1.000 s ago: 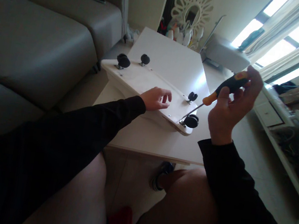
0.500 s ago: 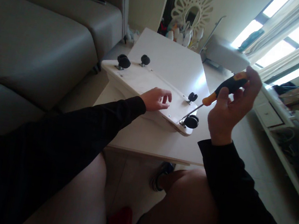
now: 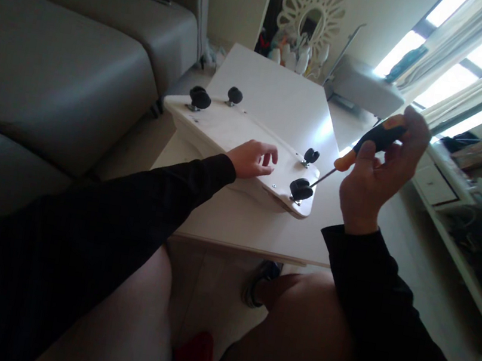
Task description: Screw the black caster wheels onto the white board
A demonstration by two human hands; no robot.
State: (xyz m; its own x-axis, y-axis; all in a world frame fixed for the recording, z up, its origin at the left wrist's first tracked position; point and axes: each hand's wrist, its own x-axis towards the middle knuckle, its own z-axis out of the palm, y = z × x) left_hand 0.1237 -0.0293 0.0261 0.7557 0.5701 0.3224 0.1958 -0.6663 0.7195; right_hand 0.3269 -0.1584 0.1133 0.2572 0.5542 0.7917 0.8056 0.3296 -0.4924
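Observation:
A white board (image 3: 230, 130) with black caster wheels at its corners lies wheels-up on a white table (image 3: 256, 231). My left hand (image 3: 253, 159) rests over the board's near edge, fingers apart and slightly curled, holding nothing. In my right hand (image 3: 380, 171) is a screwdriver (image 3: 376, 137) with a black and yellow handle, slanting down to the left. Its shaft reaches the near right caster (image 3: 300, 189); whether the tip touches the wheel or passes behind it, I cannot tell. Another caster (image 3: 310, 157) stands just beyond, and two more casters (image 3: 199, 98) are at the far left end.
A grey sofa (image 3: 58, 69) runs along the left. Behind the table are a mirror with a white petal frame (image 3: 311, 16) and a grey bench (image 3: 363, 90). At the right stands a white cabinet (image 3: 435, 179) with drawers. My knees are below the table's near edge.
My right hand has moved slightly up and right with the screwdriver, its shaft drawn back from the caster's base. The near right caster has swivelled left. My left hand has stayed in place.

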